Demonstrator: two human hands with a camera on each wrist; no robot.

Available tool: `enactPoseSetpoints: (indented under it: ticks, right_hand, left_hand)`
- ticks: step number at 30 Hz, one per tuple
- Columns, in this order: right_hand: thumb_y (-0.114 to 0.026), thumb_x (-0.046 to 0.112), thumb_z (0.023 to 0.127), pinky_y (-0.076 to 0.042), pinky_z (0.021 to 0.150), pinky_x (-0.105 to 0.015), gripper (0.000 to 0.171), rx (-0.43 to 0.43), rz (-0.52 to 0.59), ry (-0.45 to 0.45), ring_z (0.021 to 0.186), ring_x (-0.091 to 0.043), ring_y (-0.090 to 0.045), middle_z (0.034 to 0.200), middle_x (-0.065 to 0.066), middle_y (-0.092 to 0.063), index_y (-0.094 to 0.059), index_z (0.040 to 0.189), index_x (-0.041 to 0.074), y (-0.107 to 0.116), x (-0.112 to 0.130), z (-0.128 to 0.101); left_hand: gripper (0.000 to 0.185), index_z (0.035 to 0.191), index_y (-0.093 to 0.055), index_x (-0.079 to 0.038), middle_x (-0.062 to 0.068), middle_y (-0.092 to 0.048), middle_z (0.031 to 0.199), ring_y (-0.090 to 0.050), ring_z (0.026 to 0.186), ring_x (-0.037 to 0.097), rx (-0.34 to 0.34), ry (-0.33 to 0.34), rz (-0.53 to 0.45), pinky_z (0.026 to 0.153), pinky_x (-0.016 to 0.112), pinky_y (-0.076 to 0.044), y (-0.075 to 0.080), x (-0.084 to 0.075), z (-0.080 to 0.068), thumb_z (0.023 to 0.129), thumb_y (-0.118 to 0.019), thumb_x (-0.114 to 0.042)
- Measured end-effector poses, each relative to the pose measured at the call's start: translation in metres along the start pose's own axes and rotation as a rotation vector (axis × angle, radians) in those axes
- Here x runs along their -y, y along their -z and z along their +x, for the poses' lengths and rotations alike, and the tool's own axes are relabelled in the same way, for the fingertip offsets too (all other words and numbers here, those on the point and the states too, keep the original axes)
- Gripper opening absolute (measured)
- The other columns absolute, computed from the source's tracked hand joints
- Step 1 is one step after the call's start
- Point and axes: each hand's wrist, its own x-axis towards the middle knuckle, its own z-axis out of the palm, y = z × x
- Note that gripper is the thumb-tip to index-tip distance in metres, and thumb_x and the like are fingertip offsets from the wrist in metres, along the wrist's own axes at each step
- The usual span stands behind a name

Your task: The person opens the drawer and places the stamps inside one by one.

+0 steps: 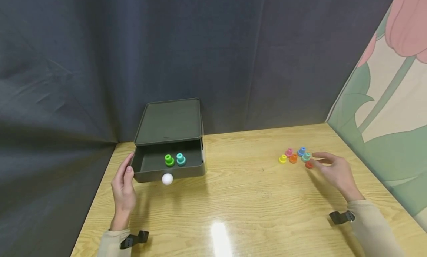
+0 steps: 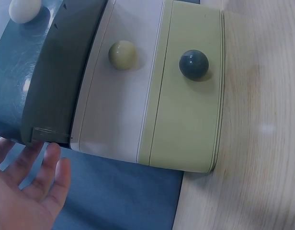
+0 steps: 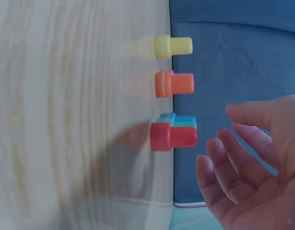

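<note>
— Where are the hands?

— The right hand [image 1: 335, 170] reaches toward the pegs near the right edge of the table [image 1: 253, 209], fingers spread and apart, holding nothing. In the right wrist view the fingertips [image 3: 210, 151] sit just short of the red peg [image 1: 309, 164], not touching it.

— And the left?

— The left hand [image 1: 124, 186] rests with straight, relaxed fingers against the left front corner of the open drawer [image 1: 151, 172]. It steadies it at most; it grips nothing.

— What lies around the red peg?

— Five more in a loose cluster: a yellow peg [image 1: 282, 159], an orange peg [image 1: 293, 158], a pink peg [image 1: 288, 152], a blue peg [image 1: 301, 151] and a teal peg [image 1: 306, 157], all standing on the table.

— And in the drawer?

— A green peg [image 1: 169, 160] and a second teal peg [image 1: 181, 159] stand side by side in it. The drawer belongs to a dark box [image 1: 170, 122] near the back left corner, with a white knob [image 1: 167, 179] on its front.

— So how far along?

— I'd judge early: two pegs are put away and six are left out, with the red one apparently next.
</note>
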Motion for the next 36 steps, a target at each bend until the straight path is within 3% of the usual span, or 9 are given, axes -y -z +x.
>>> enactPoseSetpoints:
  ticks: [5,15,25,36]
  right_hand:
    - [-0.068,0.035,0.105,-0.05,0.064,-0.022,0.05,0.028,-0.01,-0.015,0.111,-0.055,-0.069,0.126,-0.036,-0.071,-0.068,0.137,-0.003,-0.001,-0.007,0.0]
    - [-0.069,0.032,0.105,-0.052,0.061,-0.022,0.048,0.037,-0.013,-0.048,0.105,-0.052,-0.071,0.119,-0.036,-0.073,-0.068,0.134,-0.006,-0.006,-0.018,0.002]
    - [-0.069,0.034,0.105,-0.049,0.067,-0.02,0.046,0.041,-0.023,-0.038,0.104,-0.045,-0.073,0.126,-0.033,-0.072,-0.071,0.132,-0.003,-0.01,-0.026,0.005]
    - [-0.067,0.034,0.106,-0.049,0.073,-0.027,0.045,0.057,-0.015,-0.045,0.109,-0.052,-0.071,0.126,-0.034,-0.072,-0.071,0.132,-0.003,-0.012,-0.029,0.007]
  left_hand:
    - [0.04,0.146,-0.062,0.004,-0.026,-0.062,0.142,-0.054,0.136,-0.006,0.0,0.01,-0.001,0.112,0.009,-0.038,0.001,-0.003,-0.001,0.11,-0.045,-0.006]
    - [0.04,0.145,-0.062,0.005,-0.027,-0.063,0.142,-0.054,0.136,-0.006,-0.004,0.005,-0.002,0.112,0.009,-0.038,0.0,-0.003,-0.001,0.11,-0.045,-0.005]
    - [0.04,0.145,-0.062,0.005,-0.025,-0.063,0.142,-0.055,0.136,-0.006,-0.007,0.001,-0.006,0.114,0.01,-0.038,-0.001,-0.001,0.0,0.11,-0.045,-0.005]
    - [0.04,0.145,-0.062,0.005,-0.026,-0.063,0.141,-0.055,0.136,-0.006,-0.007,0.007,-0.005,0.113,0.01,-0.038,-0.001,-0.001,0.0,0.11,-0.045,-0.005]
